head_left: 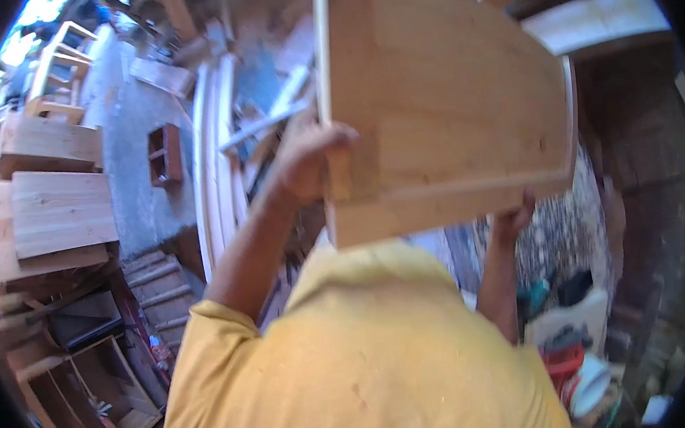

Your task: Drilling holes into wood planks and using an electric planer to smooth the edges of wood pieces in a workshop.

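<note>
Two Bare Hands Hold Up a Wooden Panel

Markings first: on the left, a small bottle (160,351) shows orange and blue, but any print on it is too small and blurred to read. On the near right, a white bucket (591,385) beside a red tub (563,361) bears a red patch, also unreadable.

The pale wooden panel (454,100), with raised strips along its edges, is held up in front of the yellow shirt (370,357), reaching from the middle to the far right. The left hand (310,160) clasps its left edge close to the near corner, thumb laid across the face and fingers behind; that forearm slants from the sleeve toward the far right. The right hand (513,218) is at the near edge, toward the right, its forearm nearly straight up. It probably pinches that edge, though blur and the panel hide most of its fingers.

On the left are a stack of boards (63,210), a small reddish-brown box (165,154) and long white planks (210,168). An open wooden cabinet (126,368) is near left; a wooden stool frame (52,66) is far left.
</note>
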Demonstrator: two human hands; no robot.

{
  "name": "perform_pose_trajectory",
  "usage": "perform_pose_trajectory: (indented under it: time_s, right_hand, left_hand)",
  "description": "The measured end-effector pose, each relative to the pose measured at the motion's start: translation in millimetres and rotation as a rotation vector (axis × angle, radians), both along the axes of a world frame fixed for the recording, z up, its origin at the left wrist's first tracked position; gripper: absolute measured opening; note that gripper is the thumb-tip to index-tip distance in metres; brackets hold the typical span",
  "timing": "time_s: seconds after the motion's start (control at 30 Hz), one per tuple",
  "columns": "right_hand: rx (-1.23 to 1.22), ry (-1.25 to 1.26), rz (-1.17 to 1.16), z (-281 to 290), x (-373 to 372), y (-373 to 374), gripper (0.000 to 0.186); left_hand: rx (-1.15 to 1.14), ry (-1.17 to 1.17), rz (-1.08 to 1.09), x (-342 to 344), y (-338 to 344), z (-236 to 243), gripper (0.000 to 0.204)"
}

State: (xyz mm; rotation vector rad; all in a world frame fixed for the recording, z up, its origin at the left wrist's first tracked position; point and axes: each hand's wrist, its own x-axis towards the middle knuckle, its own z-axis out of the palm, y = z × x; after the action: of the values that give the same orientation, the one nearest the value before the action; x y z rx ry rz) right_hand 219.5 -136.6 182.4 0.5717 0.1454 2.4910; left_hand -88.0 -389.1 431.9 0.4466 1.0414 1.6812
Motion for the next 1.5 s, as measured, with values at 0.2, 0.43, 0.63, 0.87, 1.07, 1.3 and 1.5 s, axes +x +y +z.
perform_pose_trajectory:
  time_s: [0.2,0.43,0.63,0.87,1.07,1.3,1.5]
  right_hand:
    - [-0.141,-0.224,-0.104,18,-7,-41,0.055]
    - [-0.204,-0.061,-0.020,23,-31,-55,0.050]
    - [-0.169,-0.076,-0.084,38,-36,-56,0.054]
    - [0.153,-0.640,0.114,52,21,-44,0.053]
    - [1.510,-1.524,-1.246,212,25,-70,0.070]
    - [1.959,-1.587,-1.806,254,-23,-74,0.068]
    - [1.564,-1.833,-1.835,216,21,-66,0.061]
  left_hand:
    - [0.218,0.343,0.036,30,21,73,0.081]
    - [0.204,0.492,-0.026,37,43,72,0.089]
    - [0.160,0.517,-0.064,51,67,89,0.085]
    - [0.225,0.586,-0.089,59,101,112,0.080]
    - [0.295,0.576,-0.062,87,131,128,0.085]
    - [0.482,0.513,-0.096,107,176,123,0.059]
    - [0.607,0.437,-0.097,117,185,125,0.061]
